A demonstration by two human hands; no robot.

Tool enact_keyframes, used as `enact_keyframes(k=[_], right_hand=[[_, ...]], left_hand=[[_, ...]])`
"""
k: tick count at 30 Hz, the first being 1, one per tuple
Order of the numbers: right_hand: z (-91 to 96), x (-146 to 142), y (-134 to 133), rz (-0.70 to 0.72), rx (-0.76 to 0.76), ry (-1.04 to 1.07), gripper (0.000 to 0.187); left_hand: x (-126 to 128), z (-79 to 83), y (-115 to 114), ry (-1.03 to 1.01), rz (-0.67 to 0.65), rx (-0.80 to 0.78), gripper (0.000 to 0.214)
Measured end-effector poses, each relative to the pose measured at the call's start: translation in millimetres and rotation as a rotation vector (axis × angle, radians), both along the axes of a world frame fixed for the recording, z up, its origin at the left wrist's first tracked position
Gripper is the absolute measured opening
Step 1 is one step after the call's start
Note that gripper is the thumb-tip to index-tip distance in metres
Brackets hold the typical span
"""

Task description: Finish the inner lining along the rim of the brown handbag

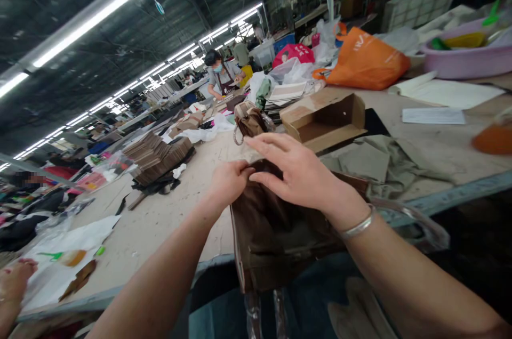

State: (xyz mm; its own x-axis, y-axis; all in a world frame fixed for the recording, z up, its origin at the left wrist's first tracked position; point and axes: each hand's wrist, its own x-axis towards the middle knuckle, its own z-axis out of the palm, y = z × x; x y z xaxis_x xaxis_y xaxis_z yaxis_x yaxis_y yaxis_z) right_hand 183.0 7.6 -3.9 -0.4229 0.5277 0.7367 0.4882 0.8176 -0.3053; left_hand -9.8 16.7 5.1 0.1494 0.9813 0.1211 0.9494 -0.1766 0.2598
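A dark brown fabric bag hangs over the near edge of the worktable in front of me. My left hand is closed, pinching the bag's top edge. My right hand lies on top of the bag with fingers stretched out and slightly spread, pressing on it; a silver bangle sits on that wrist. A second brown bag with a ring stands just beyond my hands.
An open cardboard box and olive cloth lie to the right. Stacked brown pieces sit left of centre. An orange bag and purple basin are far right. A person works at the far end.
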Motion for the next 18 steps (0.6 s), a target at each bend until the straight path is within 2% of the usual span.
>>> enact_keyframes(k=[3, 5, 8, 11, 13, 15, 16, 18], right_hand=[[20.1, 29.0, -14.1, -0.062, 0.039, 0.214, 0.046], [27.4, 45.9, -19.9, -0.101, 0.07, 0.374, 0.041], [27.3, 61.2, -17.9, -0.137, 0.074, 0.631, 0.035], [20.2, 71.9, -3.4, -0.139, 0.019, 0.885, 0.03], [12.8, 82.9, 12.1, -0.074, -0.075, 1.082, 0.027], [1.5, 95.8, 31.2, 0.008, -0.233, 1.26, 0.022], [-6.0, 101.0, 41.3, 0.021, -0.317, 1.31, 0.02], [-24.4, 103.6, 59.4, 0.046, -0.537, 1.267, 0.021]], left_hand=[[-2.8, 0.5, 2.6, 0.066, 0.046, -0.002, 0.025], [-4.1, 1.2, 4.4, 0.051, -0.005, 0.0, 0.024], [-4.6, 0.6, 5.3, -0.018, -0.039, -0.031, 0.027], [-11.0, -2.5, 1.9, -0.145, 0.072, -0.037, 0.029], [-23.1, -4.7, -2.7, -0.341, 0.152, -0.019, 0.029], [-41.0, -6.3, -11.0, -0.629, 0.236, 0.013, 0.032], [-50.9, -7.3, -17.5, -0.775, 0.282, 0.045, 0.036], [-69.1, -11.2, -36.8, -0.973, 0.368, 0.131, 0.046]])
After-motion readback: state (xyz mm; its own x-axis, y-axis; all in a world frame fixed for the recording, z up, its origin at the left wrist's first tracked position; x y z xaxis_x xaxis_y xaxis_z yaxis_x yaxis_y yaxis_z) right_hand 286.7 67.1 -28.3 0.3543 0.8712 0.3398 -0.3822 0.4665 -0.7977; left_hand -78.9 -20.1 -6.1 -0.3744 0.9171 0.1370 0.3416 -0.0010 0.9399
